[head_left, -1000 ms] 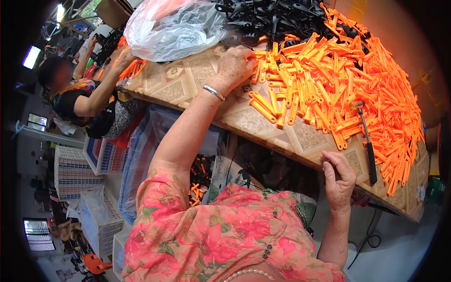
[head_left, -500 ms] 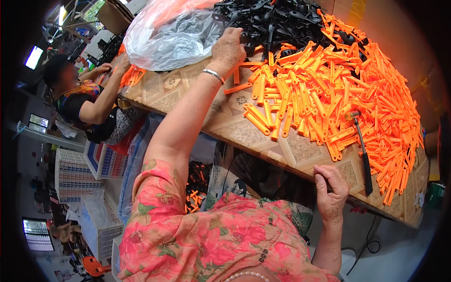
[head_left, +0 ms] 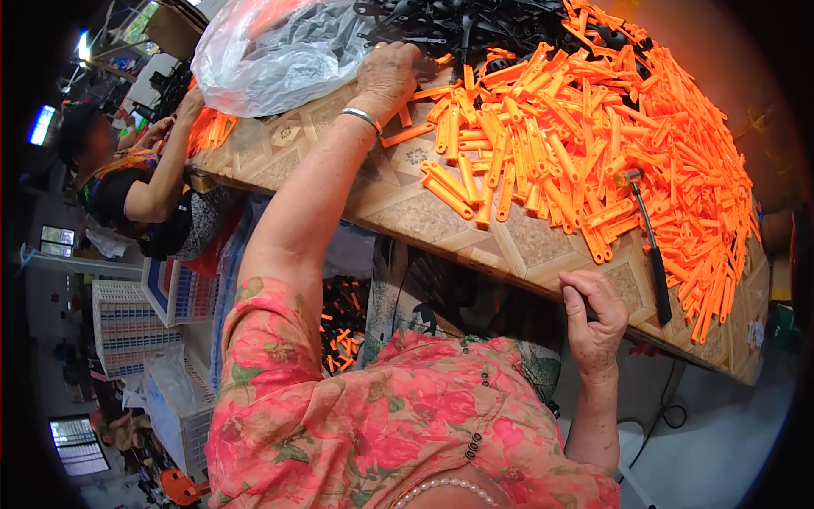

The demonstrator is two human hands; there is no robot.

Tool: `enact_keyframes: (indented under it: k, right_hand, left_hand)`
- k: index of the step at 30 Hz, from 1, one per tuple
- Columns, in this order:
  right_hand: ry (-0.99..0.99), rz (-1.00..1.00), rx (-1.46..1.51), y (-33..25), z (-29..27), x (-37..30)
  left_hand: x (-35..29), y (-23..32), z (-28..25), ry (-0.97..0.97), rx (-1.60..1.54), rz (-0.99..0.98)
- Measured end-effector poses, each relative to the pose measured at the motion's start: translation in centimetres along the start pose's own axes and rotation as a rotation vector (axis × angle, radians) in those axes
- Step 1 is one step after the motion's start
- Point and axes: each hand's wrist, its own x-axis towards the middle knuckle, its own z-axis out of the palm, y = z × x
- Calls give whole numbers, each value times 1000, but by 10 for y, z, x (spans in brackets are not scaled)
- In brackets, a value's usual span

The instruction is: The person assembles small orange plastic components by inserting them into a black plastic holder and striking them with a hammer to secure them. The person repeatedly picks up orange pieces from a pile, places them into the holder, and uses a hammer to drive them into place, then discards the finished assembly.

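Note:
My left hand (head_left: 388, 81) reaches across the table to the near edge of a heap of black plastic parts (head_left: 483, 25). Its fingers are bent down and mostly hidden behind the back of the hand, so whether they grip a part does not show. Close beside it lie loose orange plastic handles (head_left: 543, 153), heaped up toward the right. At the table's near edge my right hand (head_left: 595, 318) is closed with the fingers curled in; anything inside the palm is hidden. A hammer (head_left: 651, 246) with a black grip rests against the orange pile, right of that hand.
A clear plastic bag (head_left: 280, 64) lies left of the black heap on the wood-patterned table (head_left: 407, 199). Another person (head_left: 144, 182) works at the table's left end. White plastic crates (head_left: 136, 322) stand below at left. Black and orange pieces (head_left: 343, 327) lie under the table edge.
The view has shifted a little, moving the scene left and upward. My left hand stays by the black heap, and my right hand stays closed at the table edge.

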Motion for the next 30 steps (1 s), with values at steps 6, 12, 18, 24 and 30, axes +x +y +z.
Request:
enact_keyframes:
  k: [6, 12, 18, 24, 30]
  right_hand:
    - [7, -47, -9, 1, 2, 1]
    - [2, -29, -27, 0, 4, 1]
    - [2, -8, -31, 3, 5, -3]
    - [-11, -4, -44, 2, 7, -4]
    - [-27, 66, -69, -4, 8, 0]
  left_hand:
    - [-3, -8, -2, 145, -31, 76]
    - [-1, -11, -10, 304, -241, 22]
    - [4, -11, -26, 467, -445, -23]
    - [-5, -5, -43, 411, -1282, -200]
    - [-71, 24, -87, 82, -1773, -580]
